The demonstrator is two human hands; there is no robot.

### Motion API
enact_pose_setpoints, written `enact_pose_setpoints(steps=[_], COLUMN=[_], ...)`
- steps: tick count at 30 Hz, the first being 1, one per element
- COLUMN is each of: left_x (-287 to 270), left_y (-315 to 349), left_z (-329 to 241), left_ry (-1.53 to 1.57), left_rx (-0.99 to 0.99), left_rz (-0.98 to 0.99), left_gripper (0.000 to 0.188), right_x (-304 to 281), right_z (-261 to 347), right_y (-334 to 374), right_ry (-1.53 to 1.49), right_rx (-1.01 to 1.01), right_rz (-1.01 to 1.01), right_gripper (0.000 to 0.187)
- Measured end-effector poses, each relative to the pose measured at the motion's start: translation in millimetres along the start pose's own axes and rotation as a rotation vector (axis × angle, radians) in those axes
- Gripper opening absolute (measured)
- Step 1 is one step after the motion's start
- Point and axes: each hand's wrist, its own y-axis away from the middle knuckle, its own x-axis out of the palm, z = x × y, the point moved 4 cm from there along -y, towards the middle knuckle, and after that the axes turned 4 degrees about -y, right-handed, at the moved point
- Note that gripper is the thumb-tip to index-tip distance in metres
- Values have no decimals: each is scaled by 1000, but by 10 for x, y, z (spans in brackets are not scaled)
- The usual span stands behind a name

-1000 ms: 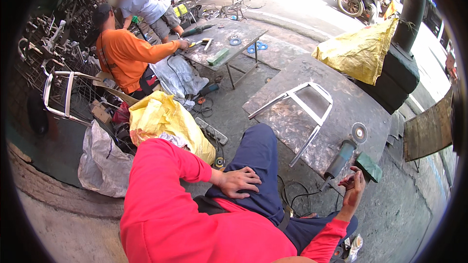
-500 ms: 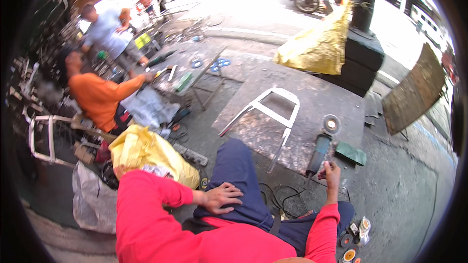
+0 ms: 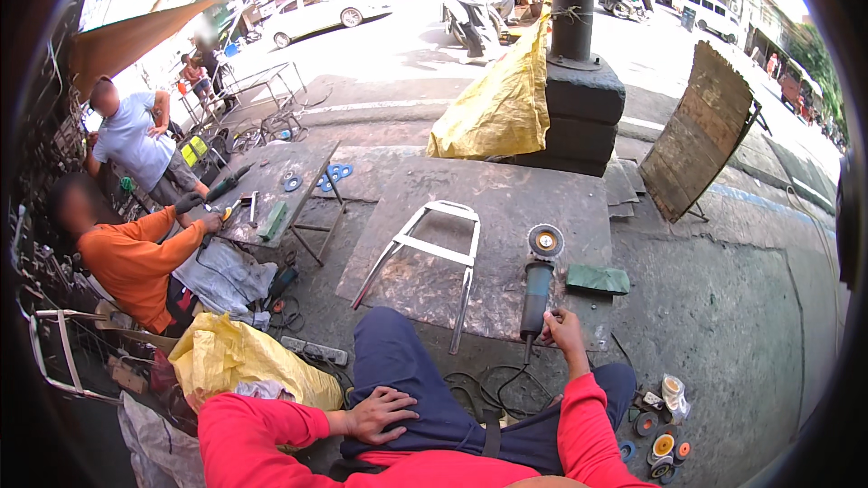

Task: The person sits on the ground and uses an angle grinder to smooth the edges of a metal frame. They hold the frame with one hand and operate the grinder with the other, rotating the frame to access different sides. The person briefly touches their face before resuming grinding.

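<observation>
My left hand (image 3: 382, 416) lies on my left thigh with its fingers stretched and holds nothing. Beside the rear end of an angle grinder (image 3: 536, 294), my right hand (image 3: 565, 332) has its fingers curled together; what is in them, if anything, I cannot make out. A round brush-like disc (image 3: 545, 241) is mounted on the far end of the grinder, which lies on a flat worn board (image 3: 398, 294). Left of it on the board rests a white U-shaped metal frame (image 3: 434, 248) with a crossbar. A green block (image 3: 598, 279) sits right of the grinder.
Loose discs (image 3: 665, 445) lie by my right knee, and a black cord (image 3: 488, 389) coils before me. A yellow sack (image 3: 244, 366) stands at my left. An orange-sleeved co-worker (image 3: 136, 258) sits beyond it. A post (image 3: 572, 108) and leaning board (image 3: 701, 131) stand beyond.
The view has turned right and tilted up, so the scene sits further left. My right fingers are nearer the grinder's rear end. My left hand stays on the thigh.
</observation>
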Motion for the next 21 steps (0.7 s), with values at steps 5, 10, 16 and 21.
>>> enact_pose_setpoints(steps=[5,10,16,21], left_x=[-12,6,-5,13], left_y=[0,8,-6,8], left_z=[-5,18,2,14], left_ry=[12,14,6,21], left_rx=[1,1,-2,2], left_rz=[-10,-6,-7,-14], left_gripper=[40,40,40,42], right_x=[2,4,7,-17], right_z=[-17,-49,-80,-106], right_y=[-9,-33,-38,-57], right_ry=[15,30,19,6], right_rx=[-20,-20,-12,22], right_rz=[3,2,8,18], right_gripper=[27,28,27,32])
